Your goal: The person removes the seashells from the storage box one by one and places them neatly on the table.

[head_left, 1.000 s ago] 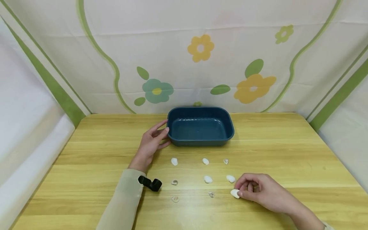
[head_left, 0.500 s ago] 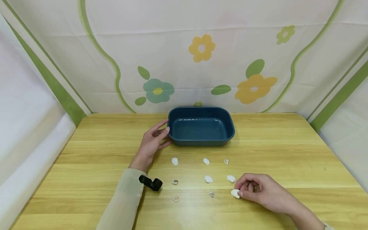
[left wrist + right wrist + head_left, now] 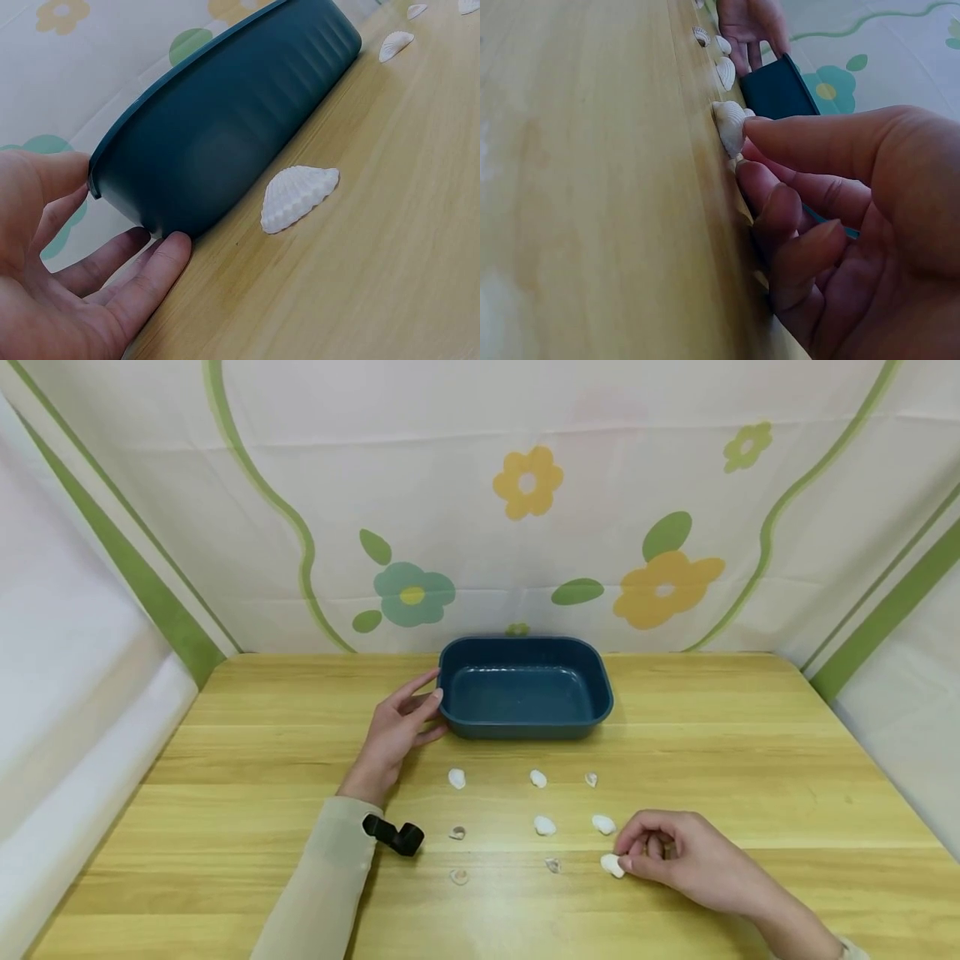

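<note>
My left hand (image 3: 393,731) is at the left end of a dark blue plastic tub (image 3: 525,732), thumb at the rim and extended fingers against the outer wall and lower corner. Between thumb and fingers, my right hand (image 3: 686,864) pinches a white ridged seashell (image 3: 612,865) low over the table. In the right wrist view that seashell (image 3: 729,127) shows at the fingertips. Just beyond it sits another white seashell (image 3: 603,824). Close to the tub and my left hand lies a white fan-shaped seashell (image 3: 298,198).
Several more shells are spread in loose rows before the tub, among them a white shell (image 3: 544,826), a grey-brown shell (image 3: 552,865) and a pale shell (image 3: 459,877). A flowered cloth (image 3: 465,527) hangs behind the wooden table (image 3: 750,735).
The seashell in my right hand has turned slightly at the fingertips. Both hands and the tub otherwise stay in place; the head view shifts a little.
</note>
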Motion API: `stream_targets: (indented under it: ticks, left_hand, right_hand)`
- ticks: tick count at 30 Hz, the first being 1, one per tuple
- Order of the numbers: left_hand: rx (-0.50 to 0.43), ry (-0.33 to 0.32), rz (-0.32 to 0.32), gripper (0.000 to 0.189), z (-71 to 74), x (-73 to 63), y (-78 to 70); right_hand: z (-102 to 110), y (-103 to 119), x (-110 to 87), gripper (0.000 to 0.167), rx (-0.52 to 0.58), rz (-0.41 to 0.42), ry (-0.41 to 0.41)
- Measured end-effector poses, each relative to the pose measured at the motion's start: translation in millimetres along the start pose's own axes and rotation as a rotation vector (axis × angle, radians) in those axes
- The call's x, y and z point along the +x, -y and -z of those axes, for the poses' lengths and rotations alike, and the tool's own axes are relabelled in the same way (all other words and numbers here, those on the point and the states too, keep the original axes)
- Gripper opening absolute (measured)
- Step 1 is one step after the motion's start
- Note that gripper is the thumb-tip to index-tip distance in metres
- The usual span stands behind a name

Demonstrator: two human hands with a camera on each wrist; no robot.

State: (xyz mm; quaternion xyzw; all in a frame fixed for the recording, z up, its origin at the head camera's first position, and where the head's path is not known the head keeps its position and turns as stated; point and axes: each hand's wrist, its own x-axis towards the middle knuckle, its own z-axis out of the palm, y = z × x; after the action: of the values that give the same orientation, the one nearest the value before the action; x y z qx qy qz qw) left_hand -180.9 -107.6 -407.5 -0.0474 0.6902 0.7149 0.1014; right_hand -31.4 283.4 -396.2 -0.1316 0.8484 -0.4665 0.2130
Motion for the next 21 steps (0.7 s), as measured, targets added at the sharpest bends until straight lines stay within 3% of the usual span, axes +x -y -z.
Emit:
stream_targets:
  ticks: [11,21]
  left_hand:
    - [0.006,0.003,0.020,0.044,1.9,0.1,-0.6]
    - [0.045,-0.038,0.024,0.043,-2.4,-4.0,-9.0]
  right_hand:
    - [-2.3,0.4,-1.3,0.006,-0.007,0.014,-0.012]
    - [1.0,2.7,0.6,0.009,0.011,0.021,-0.071]
